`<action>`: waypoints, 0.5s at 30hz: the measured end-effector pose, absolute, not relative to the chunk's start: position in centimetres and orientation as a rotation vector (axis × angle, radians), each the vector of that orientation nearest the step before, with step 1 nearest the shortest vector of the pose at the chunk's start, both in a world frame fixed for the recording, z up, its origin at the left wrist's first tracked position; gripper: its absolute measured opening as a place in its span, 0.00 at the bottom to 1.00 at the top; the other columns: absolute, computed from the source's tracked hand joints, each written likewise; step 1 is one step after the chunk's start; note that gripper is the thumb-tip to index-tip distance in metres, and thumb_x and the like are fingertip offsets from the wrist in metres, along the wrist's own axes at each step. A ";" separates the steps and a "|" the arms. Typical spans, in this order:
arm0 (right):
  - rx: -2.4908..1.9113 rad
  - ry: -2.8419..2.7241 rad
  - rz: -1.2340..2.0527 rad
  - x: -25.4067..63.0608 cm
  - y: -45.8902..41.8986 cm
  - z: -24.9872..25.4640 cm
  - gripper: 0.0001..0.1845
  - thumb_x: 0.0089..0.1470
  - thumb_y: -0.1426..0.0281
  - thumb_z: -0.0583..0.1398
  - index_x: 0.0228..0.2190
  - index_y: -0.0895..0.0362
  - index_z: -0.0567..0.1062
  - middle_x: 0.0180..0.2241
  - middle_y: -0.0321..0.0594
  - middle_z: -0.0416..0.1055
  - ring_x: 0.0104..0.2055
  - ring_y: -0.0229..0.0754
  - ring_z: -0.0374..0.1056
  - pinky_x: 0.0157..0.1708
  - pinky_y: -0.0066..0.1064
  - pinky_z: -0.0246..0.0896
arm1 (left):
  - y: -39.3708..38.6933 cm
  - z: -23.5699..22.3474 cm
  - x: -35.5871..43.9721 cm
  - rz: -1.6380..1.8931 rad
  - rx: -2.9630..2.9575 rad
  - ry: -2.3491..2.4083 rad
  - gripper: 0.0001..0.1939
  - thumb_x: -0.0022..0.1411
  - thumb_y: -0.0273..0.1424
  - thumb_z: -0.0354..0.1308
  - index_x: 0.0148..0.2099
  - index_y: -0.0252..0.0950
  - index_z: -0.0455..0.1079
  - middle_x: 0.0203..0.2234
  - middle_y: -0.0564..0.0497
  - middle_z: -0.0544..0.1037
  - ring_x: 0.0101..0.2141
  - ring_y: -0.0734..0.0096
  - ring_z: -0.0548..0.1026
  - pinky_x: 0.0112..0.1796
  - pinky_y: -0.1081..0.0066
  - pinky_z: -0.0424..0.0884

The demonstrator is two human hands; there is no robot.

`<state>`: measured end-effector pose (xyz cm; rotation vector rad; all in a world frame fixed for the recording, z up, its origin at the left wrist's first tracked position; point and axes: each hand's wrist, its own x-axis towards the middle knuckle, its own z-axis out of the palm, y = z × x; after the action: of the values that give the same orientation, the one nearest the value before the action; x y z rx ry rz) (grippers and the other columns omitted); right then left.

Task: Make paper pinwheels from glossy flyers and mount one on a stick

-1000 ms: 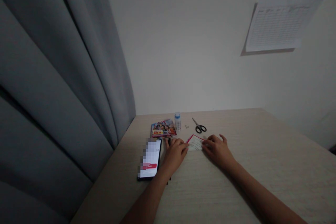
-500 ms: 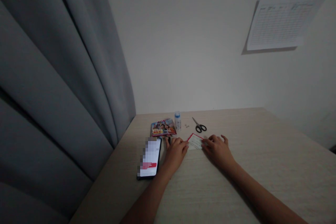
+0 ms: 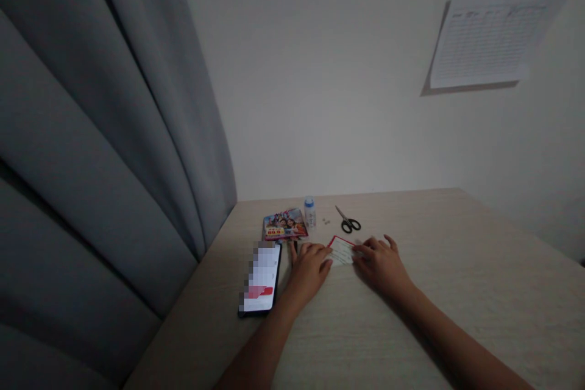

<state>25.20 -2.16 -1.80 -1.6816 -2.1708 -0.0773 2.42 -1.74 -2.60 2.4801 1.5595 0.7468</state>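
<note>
Red-edged paper (image 3: 341,251) lies on the table (image 3: 365,329), the left hand (image 3: 311,263) at its nine o'clock, the right hand (image 3: 380,261) at three; both touch it, whether pinching or pressing I cannot tell. Beyond: booklet (image 3: 284,225) toward ten, scissors (image 3: 351,225) twelve, bottle (image 3: 309,213) eleven.

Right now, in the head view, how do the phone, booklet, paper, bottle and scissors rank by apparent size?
1. Phone, helped by lying nearest.
2. Booklet.
3. Paper, by its showing part; the left hand and right hand hide some.
Unranked: bottle and scissors look too alike to order.
</note>
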 end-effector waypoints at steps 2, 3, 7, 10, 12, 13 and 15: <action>-1.693 -2.171 -0.095 25.1 -2.2 -1.9 0.13 0.61 0.62 0.58 0.45 0.47 0.79 0.41 0.40 0.75 0.45 0.45 0.71 0.63 0.48 0.37 | -1.7 -2.7 2.5 0.750 2.490 1.572 0.17 0.67 0.38 0.57 0.57 0.49 0.71 0.51 0.51 0.77 0.55 0.58 0.67 0.64 0.38 0.29; -1.698 -2.169 -0.102 25.1 -2.2 -1.9 0.13 0.61 0.62 0.58 0.45 0.47 0.79 0.41 0.40 0.75 0.45 0.45 0.71 0.63 0.48 0.37 | -1.7 -2.8 2.6 0.750 2.493 1.580 0.18 0.67 0.39 0.58 0.58 0.49 0.71 0.51 0.51 0.77 0.55 0.58 0.67 0.64 0.38 0.29; -1.719 -2.174 -0.125 25.0 -2.2 -2.0 0.13 0.62 0.62 0.58 0.45 0.47 0.79 0.41 0.41 0.75 0.45 0.45 0.71 0.63 0.47 0.38 | -1.4 -2.9 2.9 0.748 2.490 1.613 0.18 0.67 0.38 0.57 0.58 0.48 0.70 0.50 0.50 0.77 0.55 0.57 0.68 0.63 0.36 0.28; -1.746 -2.184 -0.135 24.9 -2.0 -2.1 0.14 0.63 0.61 0.57 0.46 0.47 0.79 0.42 0.42 0.75 0.45 0.46 0.71 0.61 0.48 0.40 | -1.3 -3.0 3.1 0.739 2.490 1.638 0.17 0.68 0.38 0.56 0.58 0.47 0.71 0.50 0.50 0.77 0.54 0.57 0.67 0.63 0.35 0.30; -1.770 -2.188 -0.140 24.8 -1.9 -2.1 0.15 0.64 0.61 0.56 0.47 0.46 0.78 0.42 0.43 0.75 0.45 0.47 0.70 0.60 0.48 0.41 | -1.4 -2.9 3.2 0.729 2.501 1.663 0.17 0.68 0.37 0.55 0.58 0.48 0.71 0.50 0.50 0.77 0.54 0.56 0.66 0.63 0.34 0.30; -1.781 -2.189 -0.143 24.8 -1.9 -2.2 0.15 0.64 0.61 0.56 0.48 0.46 0.78 0.42 0.44 0.75 0.46 0.48 0.70 0.60 0.48 0.42 | -1.4 -2.8 3.3 0.725 2.507 1.676 0.17 0.69 0.37 0.54 0.58 0.48 0.71 0.50 0.50 0.77 0.54 0.56 0.66 0.62 0.34 0.31; -1.789 -2.199 -0.149 24.7 -1.9 -2.1 0.15 0.64 0.61 0.55 0.48 0.45 0.78 0.43 0.44 0.75 0.46 0.48 0.70 0.59 0.47 0.43 | -1.5 -2.7 3.5 0.722 2.515 1.695 0.16 0.70 0.38 0.53 0.57 0.49 0.71 0.49 0.50 0.77 0.53 0.56 0.66 0.62 0.33 0.32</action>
<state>24.73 -1.90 -2.11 -1.7892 -2.1988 -0.1493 3.48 -1.51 -2.65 2.5150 1.6950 0.7217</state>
